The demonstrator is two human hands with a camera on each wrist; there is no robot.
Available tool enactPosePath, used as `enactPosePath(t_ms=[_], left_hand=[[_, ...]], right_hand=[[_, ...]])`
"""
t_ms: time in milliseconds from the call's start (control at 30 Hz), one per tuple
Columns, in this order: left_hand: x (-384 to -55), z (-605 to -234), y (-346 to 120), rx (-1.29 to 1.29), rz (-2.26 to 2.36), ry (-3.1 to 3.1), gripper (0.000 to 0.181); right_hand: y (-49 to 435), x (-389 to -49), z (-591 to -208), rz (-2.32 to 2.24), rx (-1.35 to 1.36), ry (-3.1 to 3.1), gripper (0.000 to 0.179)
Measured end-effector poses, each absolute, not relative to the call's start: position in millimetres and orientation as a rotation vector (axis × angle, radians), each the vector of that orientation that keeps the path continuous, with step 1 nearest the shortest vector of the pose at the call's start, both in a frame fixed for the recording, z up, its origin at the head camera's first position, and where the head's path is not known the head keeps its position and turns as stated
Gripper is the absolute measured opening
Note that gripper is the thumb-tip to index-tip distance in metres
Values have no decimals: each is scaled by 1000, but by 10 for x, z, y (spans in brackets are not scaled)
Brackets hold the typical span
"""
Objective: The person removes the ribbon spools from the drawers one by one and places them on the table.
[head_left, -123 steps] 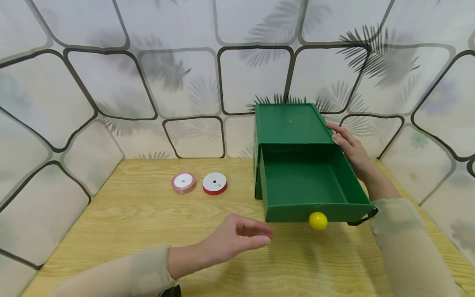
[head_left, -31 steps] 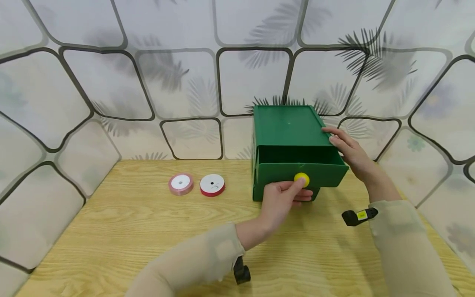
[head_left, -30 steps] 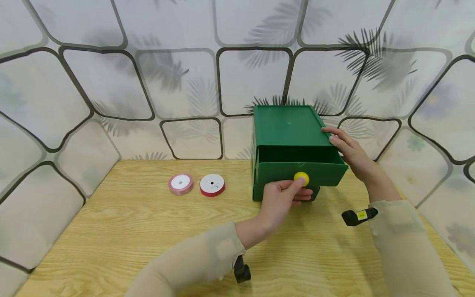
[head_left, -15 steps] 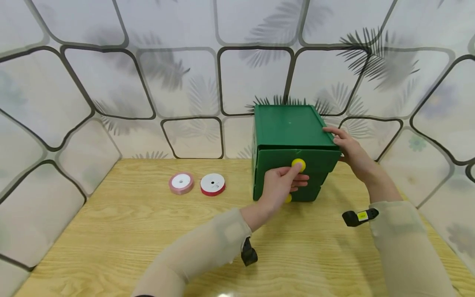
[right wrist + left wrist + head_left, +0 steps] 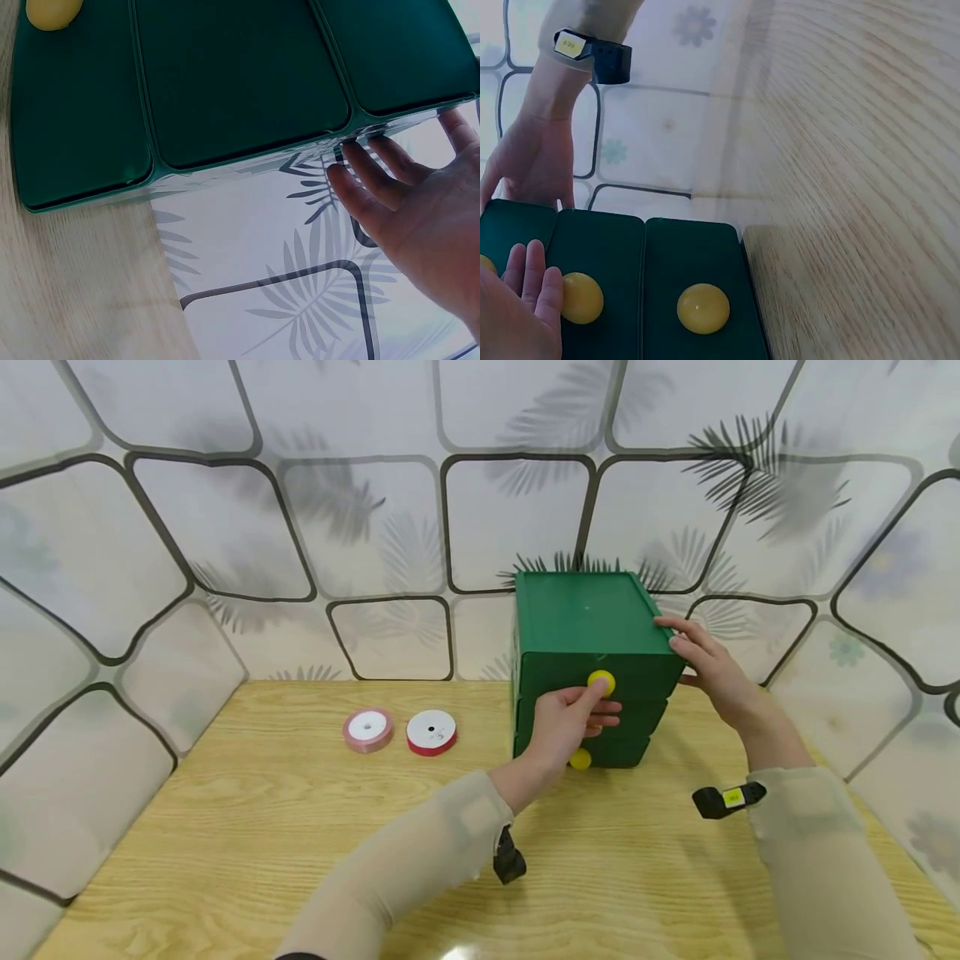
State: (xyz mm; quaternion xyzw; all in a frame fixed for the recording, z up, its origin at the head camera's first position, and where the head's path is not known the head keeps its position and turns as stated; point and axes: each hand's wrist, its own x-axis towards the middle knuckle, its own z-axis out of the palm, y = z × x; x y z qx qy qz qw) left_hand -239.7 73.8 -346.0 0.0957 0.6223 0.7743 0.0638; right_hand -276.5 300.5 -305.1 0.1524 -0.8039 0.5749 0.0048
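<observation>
A green three-drawer box (image 5: 592, 610) stands on the table, all its drawers flush with the front. My left hand (image 5: 558, 727) is at the top drawer, thumb and index finger pinching its round yellow knob (image 5: 602, 679). The other fingers of that hand extend across the front, partly hiding the middle knob (image 5: 582, 298) in the head view. Low on the box, the bottom knob (image 5: 703, 308) shows whole. My right hand (image 5: 716, 672) rests against the upper right edge and side of the box, its fingers spread and nearly straight.
Two ribbon spools lie flat on the wooden table (image 5: 300, 827) left of the box: a pink one (image 5: 367, 729) and a red one (image 5: 432, 732) with a white face. A patterned curtain (image 5: 360, 527) hangs behind and at both sides.
The top drawer, which stood far out with its inside showing, has been pushed back into the box. My left hand came from the table to its knob and moved away with it; the right hand stayed.
</observation>
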Motion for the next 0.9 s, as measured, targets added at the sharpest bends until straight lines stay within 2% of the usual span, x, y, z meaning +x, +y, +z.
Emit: enactPosePath(t_ms=[500,900], left_hand=[[-2328,-3621,474,489,2033,2076,36],[-2360,-3919,370,390,1898,2125,40]], right_hand=[[2990,-2740,-3052,1776,477,-2522,42],[2988,-2747,-3055,1803,466,-2510,42]])
